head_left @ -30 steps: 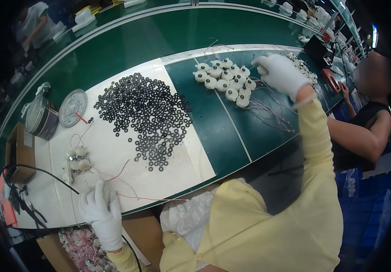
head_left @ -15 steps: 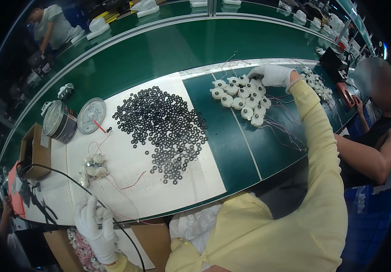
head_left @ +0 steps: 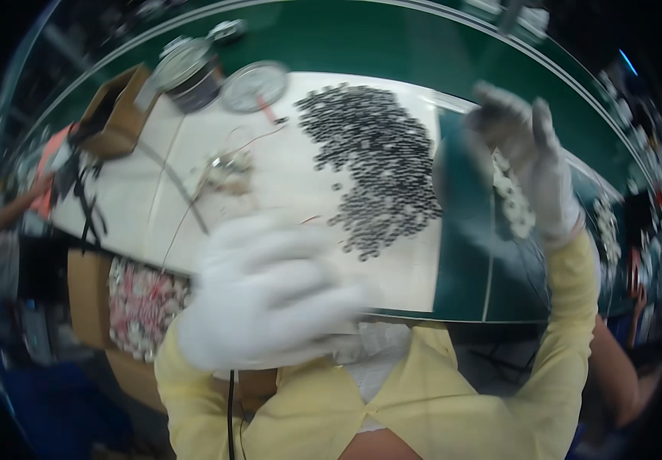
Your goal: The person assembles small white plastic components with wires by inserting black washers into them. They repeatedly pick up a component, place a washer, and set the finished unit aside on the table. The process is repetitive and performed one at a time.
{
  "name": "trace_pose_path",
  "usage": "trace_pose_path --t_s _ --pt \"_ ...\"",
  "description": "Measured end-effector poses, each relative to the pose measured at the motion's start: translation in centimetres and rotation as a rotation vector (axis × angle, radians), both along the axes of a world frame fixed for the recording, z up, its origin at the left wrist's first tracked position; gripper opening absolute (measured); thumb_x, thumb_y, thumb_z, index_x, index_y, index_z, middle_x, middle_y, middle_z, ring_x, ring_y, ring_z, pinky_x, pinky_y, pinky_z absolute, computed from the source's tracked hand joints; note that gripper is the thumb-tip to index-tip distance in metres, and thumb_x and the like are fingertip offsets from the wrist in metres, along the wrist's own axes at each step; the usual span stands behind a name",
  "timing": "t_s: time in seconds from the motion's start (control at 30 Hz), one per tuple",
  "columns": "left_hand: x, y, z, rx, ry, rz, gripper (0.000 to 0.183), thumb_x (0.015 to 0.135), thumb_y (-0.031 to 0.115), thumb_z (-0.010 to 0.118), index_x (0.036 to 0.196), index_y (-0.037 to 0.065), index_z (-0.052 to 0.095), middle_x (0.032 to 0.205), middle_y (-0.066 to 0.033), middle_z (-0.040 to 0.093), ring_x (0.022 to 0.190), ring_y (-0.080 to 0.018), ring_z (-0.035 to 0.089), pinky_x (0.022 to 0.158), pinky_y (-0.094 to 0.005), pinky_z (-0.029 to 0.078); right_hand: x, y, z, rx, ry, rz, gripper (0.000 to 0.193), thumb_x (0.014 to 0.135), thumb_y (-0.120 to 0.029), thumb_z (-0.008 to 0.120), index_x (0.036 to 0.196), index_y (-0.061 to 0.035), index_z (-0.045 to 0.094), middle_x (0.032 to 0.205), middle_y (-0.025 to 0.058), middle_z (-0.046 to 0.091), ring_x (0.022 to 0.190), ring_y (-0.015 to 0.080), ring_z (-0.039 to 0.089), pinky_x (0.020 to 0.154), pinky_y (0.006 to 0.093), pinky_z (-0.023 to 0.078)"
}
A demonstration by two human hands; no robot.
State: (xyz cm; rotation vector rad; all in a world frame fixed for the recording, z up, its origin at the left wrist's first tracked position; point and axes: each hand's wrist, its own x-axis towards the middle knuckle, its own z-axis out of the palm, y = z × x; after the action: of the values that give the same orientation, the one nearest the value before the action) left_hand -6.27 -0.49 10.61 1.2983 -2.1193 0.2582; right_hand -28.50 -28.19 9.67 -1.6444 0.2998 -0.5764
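My left hand (head_left: pixel 262 295), in a white glove, hovers over the near edge of the white work surface. Its fingers are smeared by motion, so whether it holds anything cannot be made out. My right hand (head_left: pixel 526 157), also gloved, is raised over the green mat at the right, a finger or thumb apart from the rest. Blur hides what, if anything, is in it. Round white parts (head_left: pixel 516 205) with thin wires lie just below that hand, partly covered by it. Many small black rings (head_left: pixel 381 157) spread between the hands. A small wired assembly (head_left: pixel 229 170) lies left of the rings.
Back left stand a tin (head_left: pixel 189 77), a round lid (head_left: pixel 256 86) with a red stick, and an open cardboard box (head_left: pixel 116 115). A carton of pink-wired parts (head_left: pixel 143 307) sits below the table edge. More white parts (head_left: pixel 607 226) and another person's arm (head_left: pixel 614 372) are at right.
The view has swung, shifting the table contents. My left hand has come up from beside the carton toward the middle; my right hand has lifted off the white parts.
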Motion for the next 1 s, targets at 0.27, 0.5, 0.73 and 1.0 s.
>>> trace_pose_path --t_s 0.27,0.5,0.73,1.0 --pt "0.4 -3.3 -2.9 0.060 0.181 -0.066 0.031 0.080 0.029 0.075 0.106 0.013 0.073 0.097 -0.0071 0.067 0.084 -0.0262 0.068 0.071 -0.0401 0.056 3.0 10.7 -7.1 1.043 0.245 0.426 0.068 0.109 -0.058 0.038 0.136 0.0008 0.057 0.090 0.0047 0.068 0.063 0.0119 0.059 0.057 0.0246 0.046" --pt "11.5 -4.0 -7.0 -0.113 0.035 0.640 0.030 0.093 0.026 0.071 0.116 0.007 0.072 0.108 -0.0142 0.071 0.094 -0.0342 0.068 0.083 -0.0442 0.055 -0.3 8.6 -3.8 0.943 0.186 0.573 0.070 0.103 -0.057 0.054 0.121 0.0103 0.065 0.073 0.0077 0.065 0.047 0.0107 0.048 0.045 0.0251 0.036" --pt "12.2 -3.9 -10.7 0.069 -0.287 0.740 0.021 0.091 0.025 0.070 0.106 0.011 0.072 0.094 -0.0103 0.071 0.103 -0.0322 0.066 0.085 -0.0471 0.052 -1.8 9.6 -2.1 0.080 0.560 0.149 0.048 0.089 -0.043 0.079 0.112 -0.0030 0.070 0.077 0.0010 0.065 0.060 0.0136 0.055 0.056 0.0294 0.041" --pt "5.7 -0.4 -9.2 0.105 -0.268 0.591 0.028 0.080 0.020 0.076 0.106 0.011 0.069 0.094 -0.0067 0.068 0.108 -0.0328 0.065 0.093 -0.0468 0.049 -3.4 9.7 -7.1 -1.399 0.492 -0.056 0.043 0.078 -0.044 0.084 0.108 -0.0163 0.072 0.071 -0.0001 0.051 0.067 0.0217 0.053 0.069 0.0379 0.038"
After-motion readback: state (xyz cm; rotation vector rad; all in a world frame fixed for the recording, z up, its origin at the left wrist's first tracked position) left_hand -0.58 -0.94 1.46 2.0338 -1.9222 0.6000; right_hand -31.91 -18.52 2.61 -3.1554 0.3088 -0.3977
